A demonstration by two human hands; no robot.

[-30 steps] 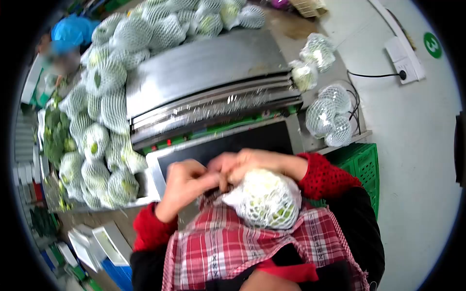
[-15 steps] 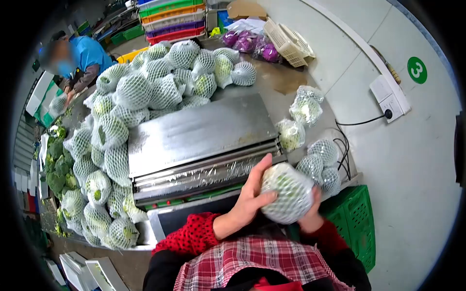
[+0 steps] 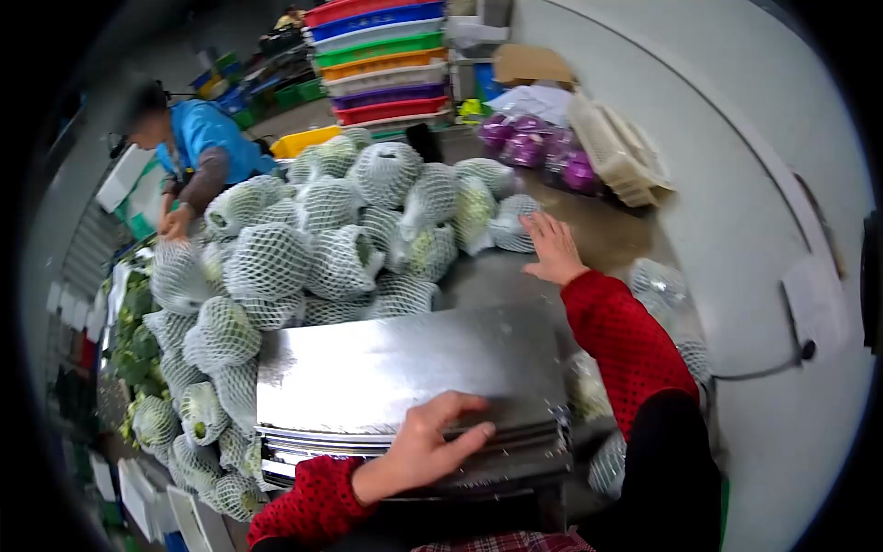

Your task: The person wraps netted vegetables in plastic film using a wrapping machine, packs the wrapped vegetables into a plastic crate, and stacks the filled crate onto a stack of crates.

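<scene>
My right hand (image 3: 555,250) reaches forward with its fingers spread, fingertips at the edge of a vegetable in white foam netting (image 3: 511,225); whether they press on it I cannot tell. That vegetable sits at the right end of a large heap of netted vegetables (image 3: 336,207). Over the front part of a metal wrapping machine (image 3: 395,363) is my left hand (image 3: 430,443), thumb and fingers apart, holding nothing. The machine's flat steel plate lies between my two arms.
Purple vegetables in clear bags (image 3: 529,147) lie by a cream basket (image 3: 618,152) near the wall. Wrapped vegetables (image 3: 589,386) sit right of the machine, partly behind my right arm. Stacked crates (image 3: 382,64) stand behind. A co-worker in blue (image 3: 216,143) handles a netted vegetable at left.
The wrapped vegetable that was between both hands is out of them. My right hand has moved forward to the heap, and my left has shifted left over the machine. The view has shifted.
</scene>
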